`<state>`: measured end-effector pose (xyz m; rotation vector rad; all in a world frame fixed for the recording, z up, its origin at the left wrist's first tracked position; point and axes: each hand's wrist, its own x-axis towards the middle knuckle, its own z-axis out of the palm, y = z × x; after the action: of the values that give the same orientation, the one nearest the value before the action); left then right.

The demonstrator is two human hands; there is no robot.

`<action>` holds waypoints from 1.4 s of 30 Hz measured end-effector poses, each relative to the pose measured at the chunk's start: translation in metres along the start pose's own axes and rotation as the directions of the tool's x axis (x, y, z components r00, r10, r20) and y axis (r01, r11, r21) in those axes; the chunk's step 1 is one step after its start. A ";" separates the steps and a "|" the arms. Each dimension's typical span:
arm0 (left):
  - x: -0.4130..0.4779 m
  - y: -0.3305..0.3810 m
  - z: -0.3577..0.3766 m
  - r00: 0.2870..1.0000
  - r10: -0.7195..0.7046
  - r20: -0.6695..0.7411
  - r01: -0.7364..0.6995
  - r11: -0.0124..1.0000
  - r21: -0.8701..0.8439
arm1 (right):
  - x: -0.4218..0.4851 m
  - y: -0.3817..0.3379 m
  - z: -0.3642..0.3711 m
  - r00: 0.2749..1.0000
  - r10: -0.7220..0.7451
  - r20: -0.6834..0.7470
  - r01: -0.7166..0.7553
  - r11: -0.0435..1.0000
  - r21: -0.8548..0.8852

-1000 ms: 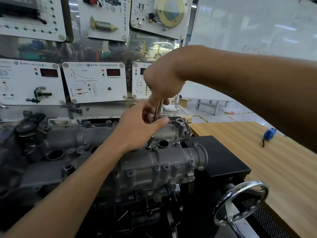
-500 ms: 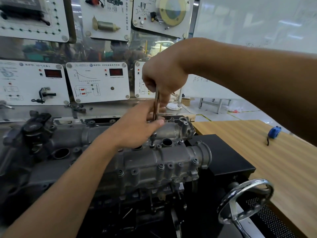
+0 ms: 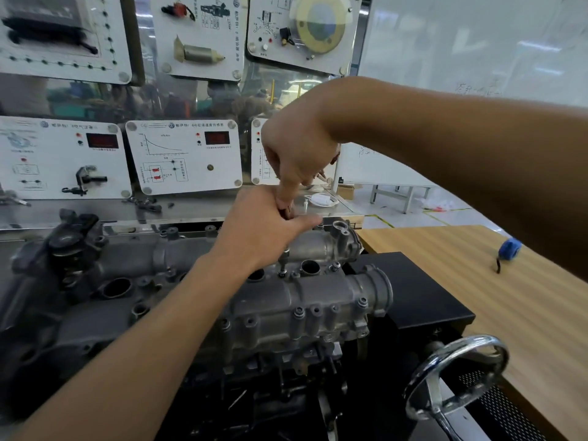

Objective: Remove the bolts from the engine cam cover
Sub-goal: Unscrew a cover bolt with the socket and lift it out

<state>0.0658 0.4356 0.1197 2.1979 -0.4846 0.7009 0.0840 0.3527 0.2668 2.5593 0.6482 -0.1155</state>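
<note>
The grey cam cover [image 3: 311, 297] lies across the engine, with several bolts [image 3: 299, 311] along its near edge. A thin metal driver tool [image 3: 283, 257] stands upright on a bolt in the cover's middle valley. My left hand [image 3: 264, 227] wraps round the tool's shaft low down. My right hand [image 3: 296, 157] grips the tool's top from above, fingers curled, index finger pointing down to the left hand. Most of the tool is hidden by both hands.
White training panels [image 3: 184, 154] stand behind the engine. A wooden table [image 3: 477, 297] at the right carries a blue tape measure [image 3: 509, 248]. A chrome handwheel [image 3: 458, 377] sticks out at the lower right beside a black box [image 3: 413, 291].
My right hand has turned on the tool's top and dropped closer to the left hand. The left hand stays round the shaft. The camera view shifted slightly.
</note>
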 end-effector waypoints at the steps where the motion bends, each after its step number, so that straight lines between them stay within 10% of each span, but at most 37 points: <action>1: 0.002 0.001 0.002 1.000 -0.014 -0.021 0.014 1.000 0.010 | 0.001 0.000 -0.001 1.000 0.007 0.009 -0.007 1.000 -0.010; 6: 0.005 -0.003 -0.019 0.902 0.017 0.431 0.076 0.977 -0.197 | -0.006 0.003 0.003 0.999 -0.032 -0.008 0.031 0.991 -0.127; 12: 0.007 -0.001 -0.012 0.998 -0.015 0.053 0.012 0.999 0.053 | -0.005 0.004 0.003 1.000 0.019 0.014 -0.019 1.000 0.009; 17: 0.000 -0.012 -0.013 0.914 0.039 0.405 0.061 0.971 -0.230 | -0.007 0.013 0.008 0.998 -0.039 -0.049 0.038 0.999 -0.024; 23: 0.000 -0.006 -0.003 0.999 0.025 0.032 -0.029 0.990 0.142 | -0.004 0.009 0.003 1.000 0.031 -0.005 -0.031 0.997 0.078; 27: -0.005 -0.009 -0.017 0.920 0.019 0.392 0.099 0.956 -0.277 | -0.004 0.015 0.005 0.999 -0.011 -0.046 0.015 0.996 0.087; 33: -0.001 -0.004 -0.011 0.999 -0.030 -0.016 0.029 0.999 -0.025 | -0.006 0.007 0.004 1.000 0.010 -0.025 -0.009 0.998 0.061; 39: -0.002 -0.013 -0.019 0.903 0.019 0.429 0.088 0.970 -0.228 | -0.013 0.006 0.006 0.990 -0.074 -0.116 0.076 0.997 0.020; 42: -0.002 -0.009 -0.017 0.969 0.026 0.244 -0.001 0.995 -0.102 | -0.017 0.001 0.004 0.998 -0.030 -0.052 0.030 1.000 0.002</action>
<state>0.0634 0.4543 0.1224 2.1968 -0.6463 0.4024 0.0700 0.3428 0.2672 2.5629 0.7067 -0.0598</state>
